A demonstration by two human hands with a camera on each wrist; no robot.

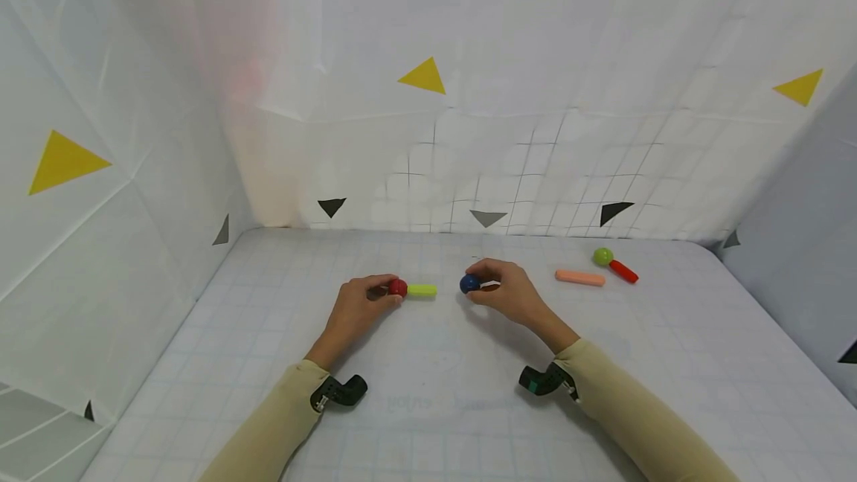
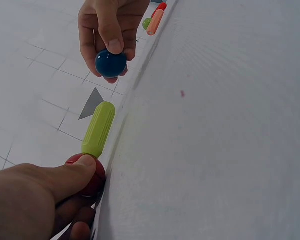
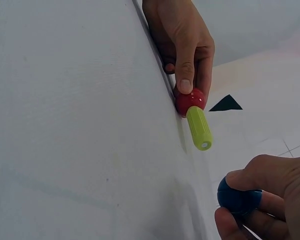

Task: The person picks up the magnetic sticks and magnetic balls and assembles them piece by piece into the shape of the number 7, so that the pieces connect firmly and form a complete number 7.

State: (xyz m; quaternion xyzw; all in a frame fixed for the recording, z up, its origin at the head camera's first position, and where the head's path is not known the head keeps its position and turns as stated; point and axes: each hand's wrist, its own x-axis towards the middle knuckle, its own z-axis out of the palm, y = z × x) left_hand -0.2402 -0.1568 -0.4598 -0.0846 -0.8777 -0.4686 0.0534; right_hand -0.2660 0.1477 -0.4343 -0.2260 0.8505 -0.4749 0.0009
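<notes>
Between thumb and fingers, my left hand pinches a red ball. A ridged yellow-green stick is joined to that ball and points right, toward the other hand. My right hand pinches a blue ball, a short gap away from the stick's free end. In the right wrist view the stick shows a small pale spot in its end face. The left wrist view shows the blue ball held by thumb and fingertips, apart from the stick.
Right of my right hand lies an orange stick on the white table. Behind it a green ball is joined to or touches a red stick. White sheeting with yellow and dark triangles rises behind the table and at its sides.
</notes>
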